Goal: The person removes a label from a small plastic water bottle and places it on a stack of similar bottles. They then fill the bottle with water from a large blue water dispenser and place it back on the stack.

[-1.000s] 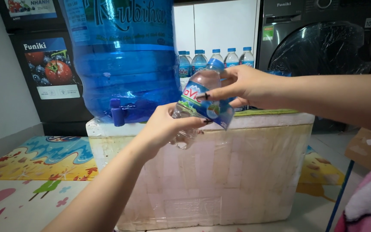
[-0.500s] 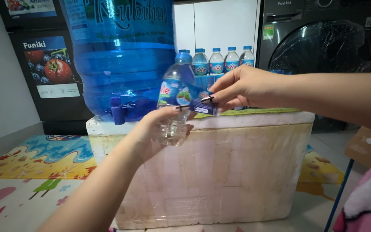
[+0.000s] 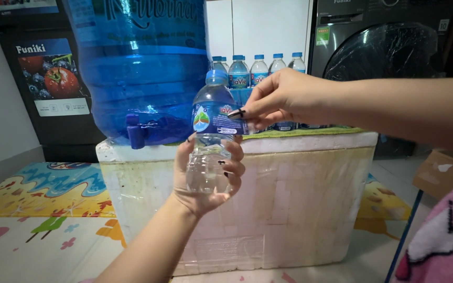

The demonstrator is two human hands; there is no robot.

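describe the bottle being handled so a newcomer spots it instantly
Start at the big blue water jug on the white foam box. Just in front, the left hand holds a small clear bottle upright. Unlike the row of bottles behind, its label is being pinched by the right hand.

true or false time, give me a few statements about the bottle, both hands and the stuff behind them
1. The left hand grips the small clear plastic bottle with a blue cap around its lower half. True.
2. The bottle lies on its side on the box. False: it is held upright in the air, in front of the white foam box.
3. The right hand pinches the edge of the bottle's blue label. True.
4. The bottle's cap is off. False: the blue cap sits on its neck.
5. The big blue water jug with a tap stands on the floor. False: it rests on top of the foam box.
6. A row of small capped bottles stands behind the hands. True.
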